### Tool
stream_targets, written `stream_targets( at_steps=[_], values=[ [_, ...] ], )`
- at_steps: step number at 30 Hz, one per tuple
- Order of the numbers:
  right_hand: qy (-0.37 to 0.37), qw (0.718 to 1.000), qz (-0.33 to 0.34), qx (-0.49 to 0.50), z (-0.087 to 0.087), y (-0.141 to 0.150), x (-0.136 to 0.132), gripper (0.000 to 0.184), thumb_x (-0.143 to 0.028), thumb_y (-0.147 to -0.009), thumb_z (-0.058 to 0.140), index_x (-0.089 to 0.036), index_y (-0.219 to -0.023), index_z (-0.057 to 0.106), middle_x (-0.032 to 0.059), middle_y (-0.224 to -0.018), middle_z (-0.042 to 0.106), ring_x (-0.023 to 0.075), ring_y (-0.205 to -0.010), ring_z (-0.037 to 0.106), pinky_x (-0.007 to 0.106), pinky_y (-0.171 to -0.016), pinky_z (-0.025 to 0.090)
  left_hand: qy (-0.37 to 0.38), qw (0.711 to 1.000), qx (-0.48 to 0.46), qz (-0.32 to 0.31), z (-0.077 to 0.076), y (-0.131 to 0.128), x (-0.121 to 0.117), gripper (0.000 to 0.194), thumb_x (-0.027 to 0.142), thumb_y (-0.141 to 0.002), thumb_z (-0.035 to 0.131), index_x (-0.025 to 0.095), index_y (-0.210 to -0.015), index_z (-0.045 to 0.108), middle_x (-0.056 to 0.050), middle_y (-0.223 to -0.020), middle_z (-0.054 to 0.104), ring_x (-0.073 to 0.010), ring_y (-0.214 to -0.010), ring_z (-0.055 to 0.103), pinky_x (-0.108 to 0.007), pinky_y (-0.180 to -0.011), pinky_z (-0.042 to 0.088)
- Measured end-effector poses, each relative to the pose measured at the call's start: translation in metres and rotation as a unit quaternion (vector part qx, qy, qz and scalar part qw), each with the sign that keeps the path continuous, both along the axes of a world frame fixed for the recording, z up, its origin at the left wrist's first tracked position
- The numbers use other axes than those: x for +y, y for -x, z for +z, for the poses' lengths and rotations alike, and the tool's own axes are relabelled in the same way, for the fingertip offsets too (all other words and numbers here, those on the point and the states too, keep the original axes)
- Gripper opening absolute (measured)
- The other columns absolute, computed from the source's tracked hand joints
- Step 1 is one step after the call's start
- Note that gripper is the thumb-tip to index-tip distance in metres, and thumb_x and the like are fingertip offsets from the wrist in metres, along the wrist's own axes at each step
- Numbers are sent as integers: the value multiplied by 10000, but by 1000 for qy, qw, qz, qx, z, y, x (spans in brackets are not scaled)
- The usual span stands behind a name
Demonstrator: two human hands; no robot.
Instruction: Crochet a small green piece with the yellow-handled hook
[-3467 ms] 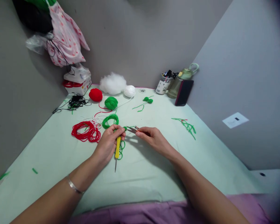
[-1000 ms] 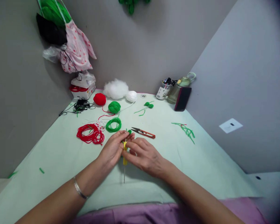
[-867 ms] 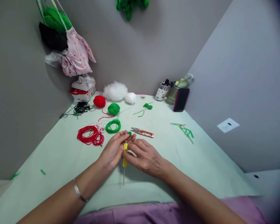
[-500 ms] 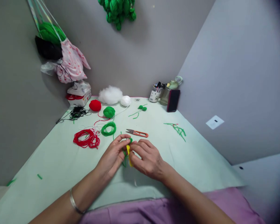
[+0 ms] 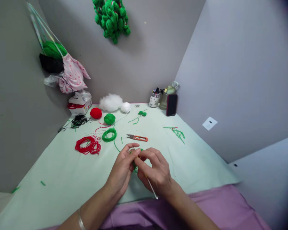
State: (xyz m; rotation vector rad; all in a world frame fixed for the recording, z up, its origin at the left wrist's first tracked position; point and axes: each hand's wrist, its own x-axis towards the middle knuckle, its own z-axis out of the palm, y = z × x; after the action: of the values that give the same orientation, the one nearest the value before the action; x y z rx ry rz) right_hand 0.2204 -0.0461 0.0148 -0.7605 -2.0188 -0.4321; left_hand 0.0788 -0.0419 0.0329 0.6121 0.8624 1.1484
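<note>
My left hand (image 5: 121,169) is closed in a pinch on a small piece of green yarn work (image 5: 135,165), mostly hidden by the fingers. Close against it, my right hand (image 5: 159,171) grips a crochet hook (image 5: 151,187); its silver shaft slants down to the right below the palm, with a bit of yellow between the fingers. A green strand runs from the hands to a coil of green yarn (image 5: 109,135). Just beyond the fingertips lie thread snips (image 5: 137,138) with orange handles.
Red yarn (image 5: 87,145), a red ball (image 5: 96,113), a green ball (image 5: 109,119) and tangled black yarn (image 5: 79,120) lie left. White stuffing (image 5: 110,102) sits behind. Small green pieces (image 5: 142,113) and yarn scraps (image 5: 177,132) lie right, near a propped phone (image 5: 172,105).
The crochet hook has turned in my right hand: its yellow handle showed below the fingers before, and now the silver shaft points down-right. Both hands stay together; the view has shifted.
</note>
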Motion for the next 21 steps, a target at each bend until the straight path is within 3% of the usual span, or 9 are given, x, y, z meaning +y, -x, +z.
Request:
stream_targets(
  at_steps=[3,7,10,12,14,15,17,19,21],
  values=[
    [28,999,6,30,1,-4,-2,335,-19,-922,550,-170,-1176,710,144,-1092,732,264,-1096,708,412,-930,670,-10,1000,8,3,-2,-4,-2,409,414,-800,890,211,-1078,670,-25,-914,757,-197,-895,734,-265,-784,526],
    [56,997,11,44,-4,-6,-2,380,42,-934,554,-174,-1197,721,123,-1059,754,201,-963,742,304,-823,673,-29,999,29,5,-7,-2,-3,385,442,-870,851,222,-1149,703,-1,-900,713,-181,-902,708,-257,-808,529],
    [93,989,30,113,-10,-10,-2,347,1,-974,579,-212,-1181,759,102,-1039,767,182,-917,768,274,-782,664,-62,996,54,-46,-8,7,-1,435,472,-895,835,240,-1241,710,14,-867,668,-184,-882,699,-286,-843,565],
    [166,964,34,207,-11,-14,-2,269,-62,-985,639,-239,-1110,799,84,-1011,779,181,-892,779,274,-769,658,-84,988,74,-109,-5,18,4,524,417,-846,891,253,-1307,707,-10,-934,701,-198,-854,712,-312,-815,588],
    [277,904,32,325,-9,-18,-1,141,-170,-978,716,-248,-992,832,61,-937,791,187,-836,779,289,-745,651,-110,976,107,-154,0,36,13,546,320,-764,954,249,-1265,749,-55,-1049,740,-196,-793,715,-303,-735,586],
    [333,858,39,390,-6,-20,-1,90,-243,-965,755,-245,-946,842,54,-891,795,192,-797,777,300,-722,649,-124,973,136,-141,4,49,19,487,320,-759,955,230,-1206,783,-64,-1022,750,-186,-735,700,-289,-685,575],
    [425,746,70,508,-2,-22,1,161,-393,-901,835,-233,-901,855,47,-811,797,195,-713,768,317,-672,647,-142,963,205,-100,12,79,33,349,374,-832,896,193,-1121,825,-55,-834,739,-169,-610,630,-267,-596,521],
    [474,652,100,583,2,-21,2,276,-479,-802,912,-221,-884,863,42,-752,792,187,-655,755,317,-642,645,-158,951,265,35,20,112,47,310,395,-836,884,198,-1070,830,-33,-777,719,-177,-630,607,-240,-532,443],
    [496,607,113,610,3,-18,2,332,-495,-727,965,-210,-866,867,40,-730,787,175,-641,747,302,-634,640,-148,910,367,127,29,139,58,272,378,-866,855,237,-1093,803,2,-793,711,-202,-745,633,-242,-633,470]
  ],
)
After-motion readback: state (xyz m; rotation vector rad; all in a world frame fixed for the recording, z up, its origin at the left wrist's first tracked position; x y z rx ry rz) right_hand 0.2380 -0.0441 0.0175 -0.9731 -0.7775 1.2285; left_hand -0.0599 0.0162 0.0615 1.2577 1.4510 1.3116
